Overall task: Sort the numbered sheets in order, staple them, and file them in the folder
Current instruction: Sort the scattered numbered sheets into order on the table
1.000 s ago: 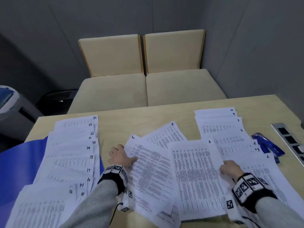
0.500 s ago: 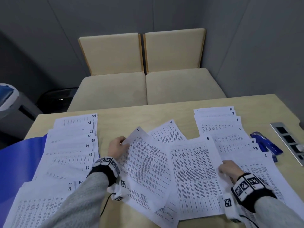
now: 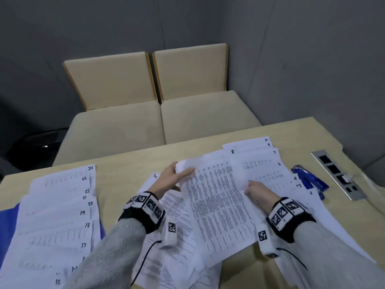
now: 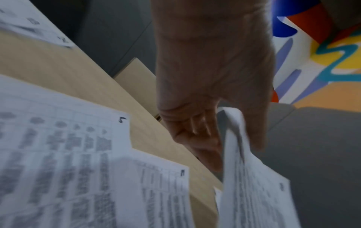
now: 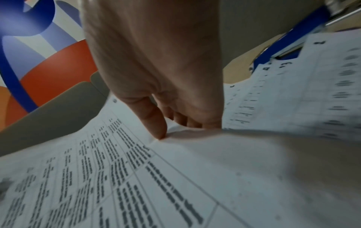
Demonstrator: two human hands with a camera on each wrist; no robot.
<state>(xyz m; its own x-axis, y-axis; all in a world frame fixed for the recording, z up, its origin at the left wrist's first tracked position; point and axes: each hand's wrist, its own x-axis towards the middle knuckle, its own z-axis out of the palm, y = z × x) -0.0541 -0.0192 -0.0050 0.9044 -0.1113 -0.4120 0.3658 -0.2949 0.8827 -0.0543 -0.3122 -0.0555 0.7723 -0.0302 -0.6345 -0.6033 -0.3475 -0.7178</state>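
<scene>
Both hands hold the printed sheet marked 8 [image 3: 216,197], raised off the table [image 3: 125,163]. My left hand [image 3: 183,172] pinches its far left corner; in the left wrist view this left hand [image 4: 224,135] has fingers and thumb on either side of the curled sheet edge [image 4: 234,131]. My right hand [image 3: 249,187] pinches the right edge, and the right wrist view shows this right hand [image 5: 175,131] creasing the paper [image 5: 175,169]. Sheet 5 [image 3: 155,178] lies flat under my left wrist. A blue stapler [image 3: 308,180] and a blue folder [image 3: 8,226] lie at either side.
A fan of sheets numbered 12 to 24 [image 3: 62,205] covers the table's left part, partly over the folder. Another fan, 2 to 10 [image 3: 270,163], lies at the right beside the stapler. A metal socket panel [image 3: 337,174] is set in the right edge. Two beige chairs [image 3: 158,113] stand beyond.
My left hand let go of the sheet it was lifting and took sheet 8's far left corner. Sheet 8 rose off the table and moved away and rightward over the right fan.
</scene>
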